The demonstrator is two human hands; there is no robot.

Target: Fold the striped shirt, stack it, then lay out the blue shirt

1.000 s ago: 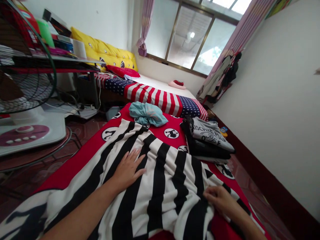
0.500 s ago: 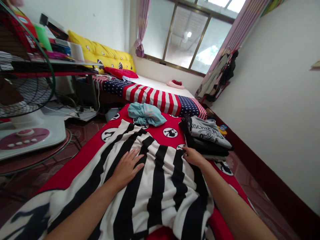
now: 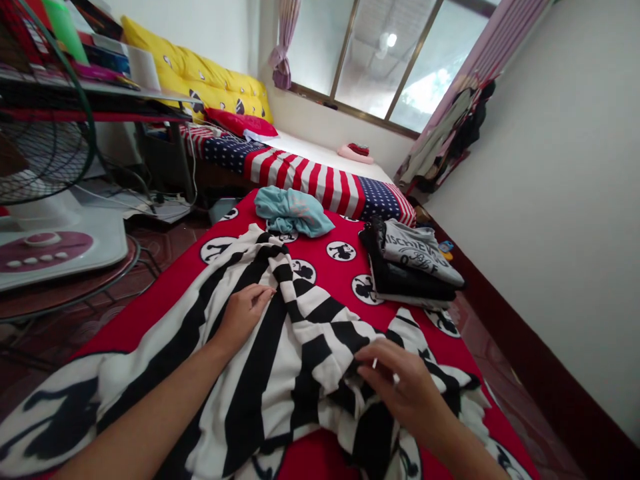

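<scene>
A black-and-white striped garment [image 3: 270,360] lies spread and bunched over a red bed cover. My left hand [image 3: 245,313] rests on its middle, fingers curled together and thumb against them, pinching the cloth. Further right, my right hand [image 3: 400,377] has its thumb and forefinger nearly together on a crumpled fold of the same garment. The far edge of the cloth is folded over diagonally between both hands, and a loose part spreads out to the right, beyond my right hand. The exact grip of the right fingertips is partly hidden by folds.
The red cover [image 3: 325,267] has round white figure prints. A crumpled light-blue garment [image 3: 293,212] lies at the far end. Folded clothes [image 3: 415,267] are stacked at right. A fan [image 3: 45,247] stands left, beside a cluttered desk [image 3: 115,93]. Behind is a bed with a flag-patterned cover [image 3: 300,183].
My right hand has come down toward me, drawing the garment's far edge over into a fold. My left hand has gone from lying flat to curled fingers.
</scene>
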